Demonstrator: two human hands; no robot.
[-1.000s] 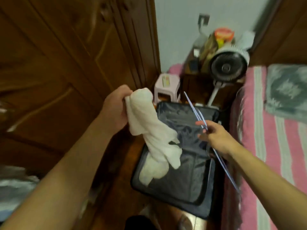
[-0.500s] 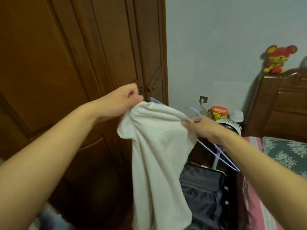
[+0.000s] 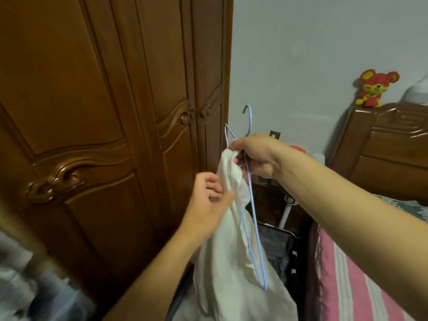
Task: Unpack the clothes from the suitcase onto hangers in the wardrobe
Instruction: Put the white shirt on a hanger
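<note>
A white garment [image 3: 229,262] hangs in front of me. My right hand [image 3: 257,156] grips its top edge together with a light blue wire hanger [image 3: 253,218], which hangs nearly vertical with its hook pointing up. My left hand [image 3: 208,198] is lower and to the left, fingers curled, pinching the cloth's left edge. The dark suitcase [image 3: 278,249] lies open on the floor behind the garment, mostly hidden. The brown wooden wardrobe [image 3: 104,112] stands at the left with its doors closed.
A bed with a pink striped cover [image 3: 361,286] and a carved wooden headboard [image 3: 389,154] fills the right. A red plush toy [image 3: 372,89] sits on the headboard. A white fan stand [image 3: 286,214] stands behind the suitcase. Blurred pale items [image 3: 27,281] lie at lower left.
My left hand let go of the garment's top and dropped to its side edge. My right hand now holds both cloth and hanger, and the hanger has swung upright.
</note>
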